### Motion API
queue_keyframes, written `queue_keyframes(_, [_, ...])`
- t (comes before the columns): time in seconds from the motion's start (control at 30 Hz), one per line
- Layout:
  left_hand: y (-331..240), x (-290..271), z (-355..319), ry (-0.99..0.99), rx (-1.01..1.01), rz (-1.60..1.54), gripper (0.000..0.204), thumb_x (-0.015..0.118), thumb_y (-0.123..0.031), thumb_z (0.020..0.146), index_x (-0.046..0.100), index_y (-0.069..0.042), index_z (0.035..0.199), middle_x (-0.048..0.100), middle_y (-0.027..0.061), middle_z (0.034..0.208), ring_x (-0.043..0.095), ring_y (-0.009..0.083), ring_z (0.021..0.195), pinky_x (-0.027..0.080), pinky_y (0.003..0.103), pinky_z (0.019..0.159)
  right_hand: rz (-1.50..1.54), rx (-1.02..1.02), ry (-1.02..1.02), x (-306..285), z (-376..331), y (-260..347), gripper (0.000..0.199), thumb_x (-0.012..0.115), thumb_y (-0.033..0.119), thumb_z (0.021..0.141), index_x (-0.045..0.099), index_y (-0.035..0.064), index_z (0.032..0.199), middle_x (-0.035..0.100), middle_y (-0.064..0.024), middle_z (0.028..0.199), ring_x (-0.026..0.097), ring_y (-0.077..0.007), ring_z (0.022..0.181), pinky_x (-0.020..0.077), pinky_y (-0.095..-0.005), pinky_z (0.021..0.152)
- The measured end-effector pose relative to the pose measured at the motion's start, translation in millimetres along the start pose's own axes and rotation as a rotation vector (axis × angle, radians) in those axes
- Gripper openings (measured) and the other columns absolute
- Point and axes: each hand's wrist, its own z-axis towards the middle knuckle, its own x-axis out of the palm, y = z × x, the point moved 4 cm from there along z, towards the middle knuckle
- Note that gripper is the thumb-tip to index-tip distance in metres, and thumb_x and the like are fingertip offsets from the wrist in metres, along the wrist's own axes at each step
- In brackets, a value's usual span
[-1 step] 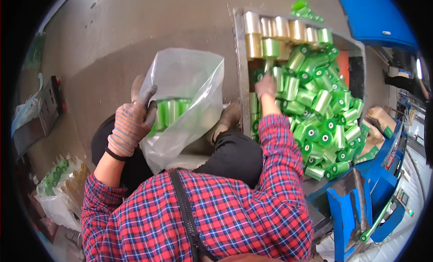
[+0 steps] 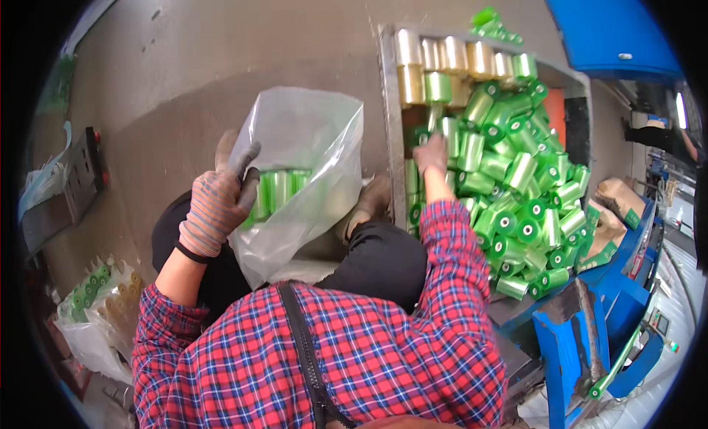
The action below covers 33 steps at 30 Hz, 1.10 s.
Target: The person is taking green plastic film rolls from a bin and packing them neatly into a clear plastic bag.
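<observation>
My left hand (image 2: 214, 206), in a striped glove with grey fingertips, rests against the left edge of a clear plastic bag (image 2: 324, 123). Its fingers are stretched out and apart at the bag's mouth. Inside the bag, several rolls of green film (image 2: 279, 191) stand side by side. My right hand (image 2: 432, 154), gloved too, reaches into a metal-rimmed bin (image 2: 391, 97) on the right. Its fingers curl down beside green film rolls (image 2: 470, 151); what they hold, if anything, is hidden.
Yellowish clear rolls (image 2: 451, 54) line the bin's far side. Loose green rolls (image 2: 495, 29) lie beyond it. Blue machinery (image 2: 564, 333) and brown paper sacks (image 2: 616, 200) stand at right. Another bag of rolls (image 2: 103, 303) sits at lower left. My boot (image 2: 372, 200) is between bag and bin.
The whole view has shifted slightly. My hands keep nearly the same places at the bag and among the rolls.
</observation>
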Motion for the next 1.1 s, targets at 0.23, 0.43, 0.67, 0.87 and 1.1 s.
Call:
queue_keyframes(0.23, [-25.7,34.8,-20.6,0.206,0.039,-0.274,0.068,0.067,-0.027,0.068,0.039,-0.003,0.126,0.044,0.0235,0.122,0.041,0.0355,0.116,0.034,0.036,0.098,1.291,0.311,-0.218,-51.2,-111.8,-82.6,0.048,0.073,0.019,0.064,0.051,-0.0026,0.102,0.052,-0.0106,0.100,0.051,-0.0214,0.093,0.0470,-0.0320,0.071])
queue_keyframes(0.43, [-41.8,117.5,-40.8,0.654,-0.337,-0.758,0.030,0.062,-0.024,0.068,0.062,0.002,0.083,0.063,0.0122,0.069,0.061,0.0199,0.059,0.049,0.033,0.058,2.039,0.074,-0.075,-168.6,-193.2,-71.5,0.059,0.060,0.047,0.075,0.046,0.0102,0.119,0.052,-0.0098,0.115,0.049,-0.0248,0.104,0.0393,-0.0429,0.091])
queue_keyframes(0.67, [-85.0,59.0,-88.5,0.470,0.243,-0.046,0.099,0.069,-0.055,0.056,0.031,0.004,0.125,0.052,0.0242,0.112,0.056,0.0330,0.097,0.044,0.037,0.083,1.841,-0.068,0.591,-200.8,-266.8,103.4,0.067,0.051,0.055,0.080,0.040,0.0067,0.125,0.050,-0.0113,0.117,0.051,-0.0255,0.103,0.0439,-0.0427,0.086])
queue_keyframes(0.87, [-70.5,117.8,-120.4,0.962,0.338,-0.086,0.020,0.053,-0.023,0.076,0.061,-0.009,0.087,0.064,0.0143,0.082,0.062,0.0321,0.079,0.049,0.041,0.065,0.513,0.221,0.595,3.9,-223.0,218.7,0.085,0.066,0.059,0.063,0.050,-0.0094,0.110,0.050,-0.0253,0.116,0.047,-0.0341,0.112,0.0362,-0.0373,0.093])
queue_keyframes(1.1, [-66.7,102.3,-111.1,0.887,0.315,-0.260,0.020,0.058,-0.023,0.076,0.063,-0.011,0.091,0.065,0.0120,0.083,0.062,0.0304,0.082,0.049,0.040,0.069,-0.031,0.400,0.247,5.8,-174.7,137.4,0.082,0.070,0.049,0.062,0.040,-0.0045,0.116,0.051,-0.0228,0.115,0.053,-0.0320,0.105,0.0430,-0.0379,0.088])
